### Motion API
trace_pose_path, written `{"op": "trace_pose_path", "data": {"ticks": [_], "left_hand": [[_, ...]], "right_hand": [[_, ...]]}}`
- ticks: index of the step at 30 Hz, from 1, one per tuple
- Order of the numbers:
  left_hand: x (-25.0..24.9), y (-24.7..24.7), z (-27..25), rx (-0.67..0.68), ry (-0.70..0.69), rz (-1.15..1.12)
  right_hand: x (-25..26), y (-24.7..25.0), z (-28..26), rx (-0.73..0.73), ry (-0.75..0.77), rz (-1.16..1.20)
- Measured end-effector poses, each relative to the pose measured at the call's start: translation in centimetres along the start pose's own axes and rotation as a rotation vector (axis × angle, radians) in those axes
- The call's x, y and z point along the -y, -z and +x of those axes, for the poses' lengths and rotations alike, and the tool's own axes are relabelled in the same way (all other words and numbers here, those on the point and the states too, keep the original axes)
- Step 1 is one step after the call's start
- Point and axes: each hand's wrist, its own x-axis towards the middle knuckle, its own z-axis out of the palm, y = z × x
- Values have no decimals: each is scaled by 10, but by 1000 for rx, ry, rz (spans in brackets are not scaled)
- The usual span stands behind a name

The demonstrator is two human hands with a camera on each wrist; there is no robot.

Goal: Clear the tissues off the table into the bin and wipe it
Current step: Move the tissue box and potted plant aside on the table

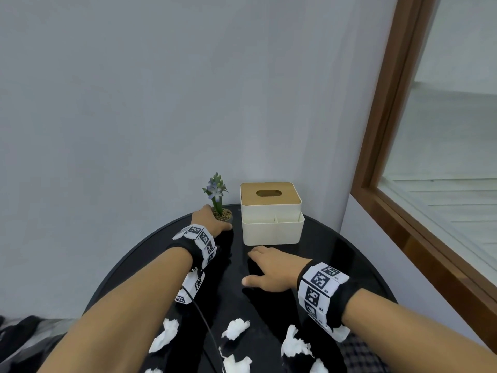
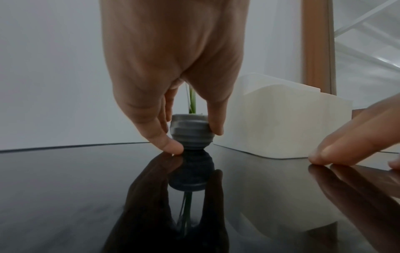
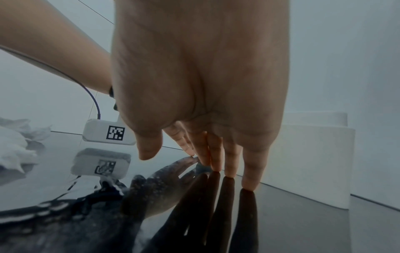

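Several crumpled white tissues (image 1: 234,328) lie along the near edge of the round glossy black table (image 1: 333,254); a few show at the left of the right wrist view as white tissues (image 3: 15,145). My left hand (image 1: 212,219) grips the small grey pot (image 2: 190,133) of a flowering plant (image 1: 216,192) at the back of the table, thumb on one side, fingers on the other, the pot standing on the tabletop. My right hand (image 1: 265,270) rests flat on the table in front of the tissue box, its straight fingertips (image 3: 249,183) touching the surface.
A cream tissue box (image 1: 271,214) with a wooden lid stands at the back right, close to the plant. A grey wall runs behind, and a wood-framed window (image 1: 387,146) is at the right. A cable (image 1: 207,329) trails from my left wrist across the table.
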Motion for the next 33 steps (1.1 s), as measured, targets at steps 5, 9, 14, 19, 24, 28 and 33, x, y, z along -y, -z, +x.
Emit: {"op": "trace_pose_path", "data": {"ticks": [5, 9, 14, 19, 24, 28, 33], "left_hand": [[6, 2, -14, 18, 13, 4], [11, 3, -31, 36, -16, 58], [12, 11, -60, 86, -110, 184], [12, 22, -93, 110, -214, 242], [11, 36, -133, 114, -286, 232], [10, 46, -170, 98, -327, 214], [20, 46, -220, 96, -356, 213]], "right_hand": [[2, -2, 0, 17, -12, -20], [4, 0, -1, 24, -27, -32], [6, 6, -7, -11, -68, -12], [13, 15, -31, -70, -62, 17], [18, 19, -64, -129, -43, 41], [20, 15, -93, -183, -30, 63], [25, -4, -135, -220, -42, 92]]}}
